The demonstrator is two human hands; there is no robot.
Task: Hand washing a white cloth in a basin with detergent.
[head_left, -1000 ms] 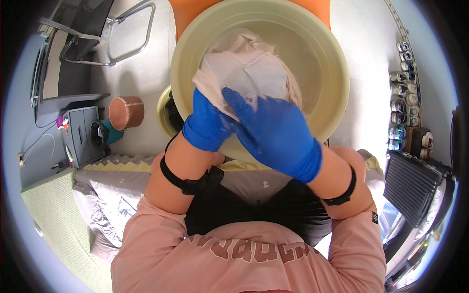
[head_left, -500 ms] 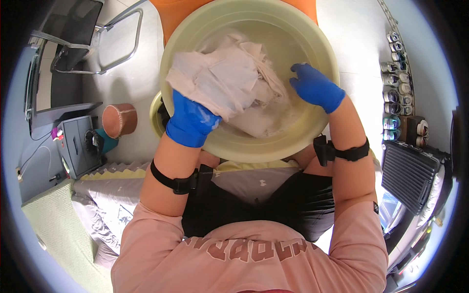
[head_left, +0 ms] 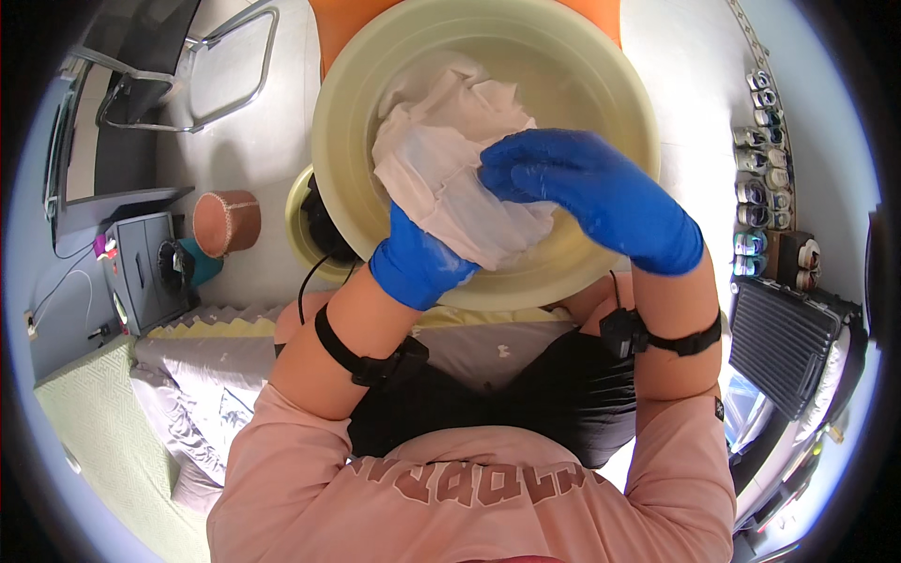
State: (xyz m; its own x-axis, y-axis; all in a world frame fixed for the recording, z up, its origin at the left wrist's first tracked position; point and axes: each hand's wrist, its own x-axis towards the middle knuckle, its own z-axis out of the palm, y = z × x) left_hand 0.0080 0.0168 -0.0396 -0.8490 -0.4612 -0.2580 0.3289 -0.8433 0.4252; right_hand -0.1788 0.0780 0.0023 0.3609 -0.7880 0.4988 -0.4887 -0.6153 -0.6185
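A wet, pale pink garment [head_left: 436, 155] lies bunched over a large pale yellow-green basin [head_left: 601, 66], its upper part in the water. My left hand [head_left: 418, 263], in a blue rubber glove, holds the near end of the garment up from below. The cloth covers that hand's fingers. In a matching glove, my right hand [head_left: 591, 188] reaches in from the right, palm down, fingers stretched toward the left. Its fingertips touch the top of the garment near its right side.
The basin rests on an orange surface [head_left: 610, 19]. Beside it at left sits a smaller yellow-green tub [head_left: 298, 230] with dark contents. A brown bin [head_left: 225, 223] and a metal-framed chair [head_left: 253, 94] stand left. Shoes [head_left: 765, 178] and a black suitcase [head_left: 784, 342] line the right.
My right hand has moved left from the basin's right side onto the garment. My left hand, with the garment, has shifted right and nearer to me.
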